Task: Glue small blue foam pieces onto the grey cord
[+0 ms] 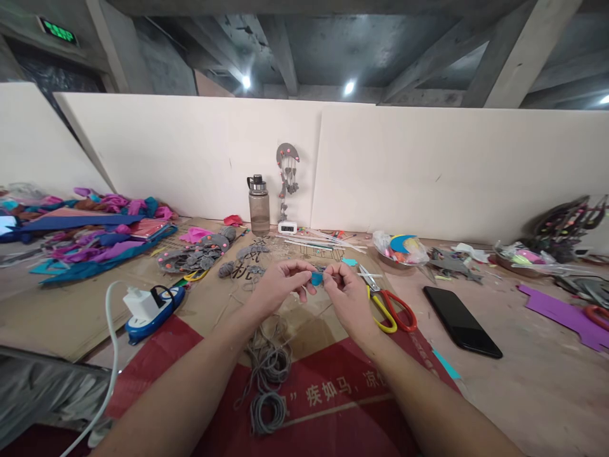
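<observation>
Between my two hands, above the cardboard, is a small teal-blue piece (316, 278), perhaps felt or paper. My left hand (290, 279) pinches its left side with thumb and forefinger. The fingers of my right hand (345, 289) are closed on its right side. Just right of that hand lie scissors with red handles (398, 310) and a pair with yellow handles (384, 317). A thin white stick (373, 275) rests near the blades. Below my hands a loose bundle of grey cord (269, 362) ends in a neat coil (267, 412).
A black phone (461, 320) lies to the right. At left sit a blue-and-white power strip (155, 311) and a pile of coloured cloth (104, 238). A water bottle (259, 206) and a small clock (287, 228) stand before the white board (200, 158), where a grey moon-shaped hanging ornament (288, 152) hangs.
</observation>
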A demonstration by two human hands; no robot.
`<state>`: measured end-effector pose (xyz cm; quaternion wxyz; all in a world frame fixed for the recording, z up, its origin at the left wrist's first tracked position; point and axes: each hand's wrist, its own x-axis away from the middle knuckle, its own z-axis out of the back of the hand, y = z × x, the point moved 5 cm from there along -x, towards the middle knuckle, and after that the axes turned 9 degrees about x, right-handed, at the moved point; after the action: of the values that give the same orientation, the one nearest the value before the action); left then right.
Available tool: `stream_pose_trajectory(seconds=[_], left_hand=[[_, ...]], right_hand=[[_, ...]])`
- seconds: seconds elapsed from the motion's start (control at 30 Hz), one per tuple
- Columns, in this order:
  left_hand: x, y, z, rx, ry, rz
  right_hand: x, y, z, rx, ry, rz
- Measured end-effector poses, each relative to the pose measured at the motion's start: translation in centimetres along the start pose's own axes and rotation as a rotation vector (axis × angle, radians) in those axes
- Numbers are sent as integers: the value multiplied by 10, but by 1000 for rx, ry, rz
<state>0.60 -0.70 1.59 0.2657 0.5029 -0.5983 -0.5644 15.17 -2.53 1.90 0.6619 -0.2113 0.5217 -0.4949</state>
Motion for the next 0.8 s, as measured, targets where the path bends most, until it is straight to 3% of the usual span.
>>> stream_pose_trajectory(seconds=[0.23, 0.43, 0.53, 0.67, 0.8], left_hand=[[2, 6, -4, -161, 28, -59], [3, 7, -5, -162, 43, -58], [1, 8, 0, -107, 75, -61], [-3, 3, 15, -74, 206, -69], [-8, -8, 20, -95, 239, -52]], right_hand=[[2, -3, -1, 82, 13, 79], [3, -6, -1, 69, 13, 73], [-1, 6, -3, -81, -11, -63], [-8, 30, -7, -382, 2, -317], [-12, 40, -10, -531, 5, -419]])
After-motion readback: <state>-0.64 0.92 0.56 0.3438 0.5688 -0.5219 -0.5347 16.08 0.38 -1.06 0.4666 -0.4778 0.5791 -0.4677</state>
